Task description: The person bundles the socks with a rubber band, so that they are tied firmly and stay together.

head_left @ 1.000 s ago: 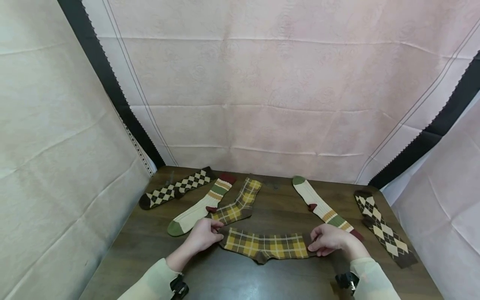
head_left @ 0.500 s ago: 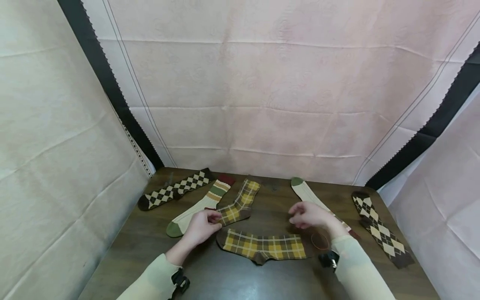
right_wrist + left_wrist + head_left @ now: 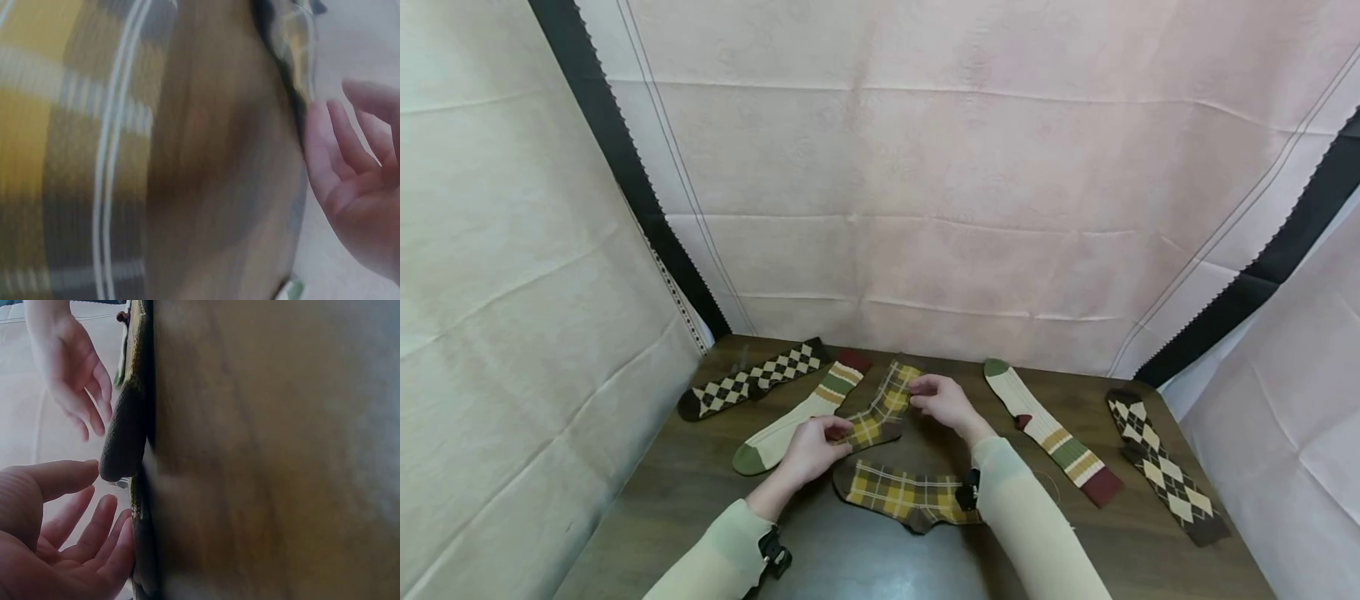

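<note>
Table (image 3: pixel 865 567) across the bottom of the frame; cream striped sock (image 3: pixel 805 408) left of centre crowds the bent plaid sock (image 3: pixel 889 402) at centre, so a careless pull there could drag both, and the flat plaid sock (image 3: pixel 901 497) just below could get nudged. Left hand (image 3: pixel 811 452) at bent sock's lower-left end, thumb and fingers apart; right hand (image 3: pixel 947 403) at its upper right, fingers loosely bent, clamped on nothing: uneven pickup would likely twist it. Right wrist camera (image 3: pixel 967 490) overlaps flat sock in head view, contact unclear; low wrist could skew it.
</note>
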Motion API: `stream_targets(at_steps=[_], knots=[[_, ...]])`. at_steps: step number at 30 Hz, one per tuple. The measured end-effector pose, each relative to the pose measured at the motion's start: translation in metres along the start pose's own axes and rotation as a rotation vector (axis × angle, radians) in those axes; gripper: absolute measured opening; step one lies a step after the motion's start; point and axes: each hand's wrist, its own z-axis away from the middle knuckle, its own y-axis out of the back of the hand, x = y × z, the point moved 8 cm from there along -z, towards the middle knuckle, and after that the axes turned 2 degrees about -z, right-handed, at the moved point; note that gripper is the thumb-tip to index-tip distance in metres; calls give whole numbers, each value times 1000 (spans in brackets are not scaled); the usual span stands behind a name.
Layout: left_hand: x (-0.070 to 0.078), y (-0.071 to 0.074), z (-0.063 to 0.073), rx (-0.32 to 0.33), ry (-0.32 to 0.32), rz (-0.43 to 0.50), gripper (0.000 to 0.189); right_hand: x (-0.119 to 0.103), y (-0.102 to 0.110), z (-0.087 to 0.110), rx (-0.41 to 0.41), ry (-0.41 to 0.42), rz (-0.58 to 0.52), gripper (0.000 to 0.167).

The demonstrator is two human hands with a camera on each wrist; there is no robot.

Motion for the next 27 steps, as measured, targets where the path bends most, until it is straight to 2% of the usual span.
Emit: stream_targets(at_steps=[5,12,19,27], knots=[[2,-1,-2,-1,-27,-11,27,-3,-8,-8,89,31,11,34],[1,-2,-1,3,-32,-8,30,4,-16,-12,104,5,68,34],[1,-3,0,-2,-40,-18,33,8,-17,-13,140,-29,-24,32],[3,-4,1,-1,-32,-20,32,21,-18,-14,169,-95,-27,30]])
